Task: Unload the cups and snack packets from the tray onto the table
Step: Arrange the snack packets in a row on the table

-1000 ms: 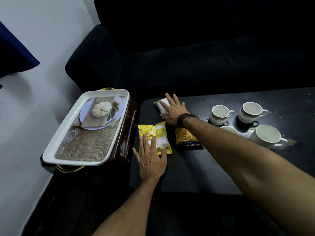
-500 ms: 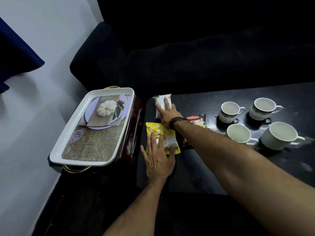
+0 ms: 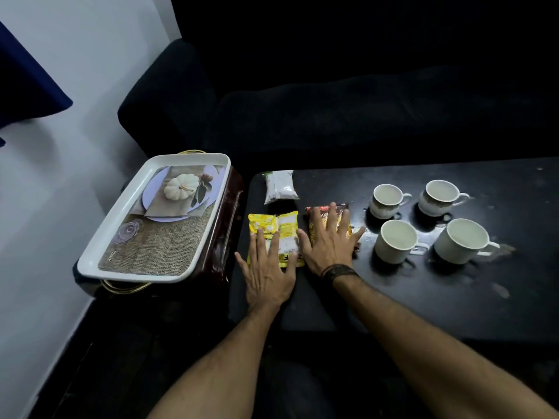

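Observation:
The white tray (image 3: pixel 99 241) with a printed pumpkin picture sits at the left on a dark brown stand, with nothing on it. On the black table (image 3: pixel 453 291) lie three snack packets: a whitish one (image 3: pixel 279 186) at the back, a yellow one (image 3: pixel 273 228), and a dark orange one (image 3: pixel 320 214). My left hand (image 3: pixel 267 269) rests flat on the yellow packet's near end, fingers spread. My right hand (image 3: pixel 331 240) lies flat over the dark orange packet. Several white cups (image 3: pixel 396 240) stand to the right of the packets.
A black sofa (image 3: pixel 332 116) runs along the table's far side. A white wall (image 3: pixel 60 116) is at the left, with a dark blue cloth (image 3: pixel 24 86) at the upper left. The brown stand (image 3: pixel 225 237) stands close against the table's left edge.
My right hand has left the whitish packet at the back and come down flat on the dark orange packet. My left hand stays on the yellow packet.

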Motion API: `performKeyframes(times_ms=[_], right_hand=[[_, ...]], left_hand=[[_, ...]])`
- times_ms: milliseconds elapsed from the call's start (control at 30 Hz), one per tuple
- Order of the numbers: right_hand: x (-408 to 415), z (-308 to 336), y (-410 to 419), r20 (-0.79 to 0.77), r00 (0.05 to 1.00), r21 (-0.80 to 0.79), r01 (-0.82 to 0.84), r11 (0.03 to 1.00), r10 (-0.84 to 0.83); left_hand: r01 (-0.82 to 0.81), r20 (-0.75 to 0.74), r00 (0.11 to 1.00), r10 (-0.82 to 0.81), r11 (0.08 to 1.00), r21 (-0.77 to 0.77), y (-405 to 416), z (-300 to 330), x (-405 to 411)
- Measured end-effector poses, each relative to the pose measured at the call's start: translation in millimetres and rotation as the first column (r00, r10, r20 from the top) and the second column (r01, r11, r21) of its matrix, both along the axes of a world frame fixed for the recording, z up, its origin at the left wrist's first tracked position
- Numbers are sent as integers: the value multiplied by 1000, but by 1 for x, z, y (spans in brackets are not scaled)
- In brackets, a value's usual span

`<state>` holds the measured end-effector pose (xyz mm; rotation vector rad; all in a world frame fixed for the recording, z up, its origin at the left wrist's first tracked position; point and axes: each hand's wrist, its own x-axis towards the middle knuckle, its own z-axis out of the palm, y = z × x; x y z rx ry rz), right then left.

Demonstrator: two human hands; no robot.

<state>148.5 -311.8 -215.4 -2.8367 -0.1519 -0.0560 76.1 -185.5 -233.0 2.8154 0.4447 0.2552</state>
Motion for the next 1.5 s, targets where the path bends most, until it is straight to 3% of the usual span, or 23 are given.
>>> performKeyframes(times_ms=[733,1300,1500], right_hand=[[-34,-17,-7,63,995,56,72,996,-76],[-39,-22,-10,66,997,61,39,997,-43],[-56,-20,-20,85,996,31,9,999,-12]], left_hand=[[25,-63,998,-24,1000,9,2,0,3],[69,32,997,-73,990,124,3,0,4],[73,-8,997,-72,987,140,1,6,-18]])
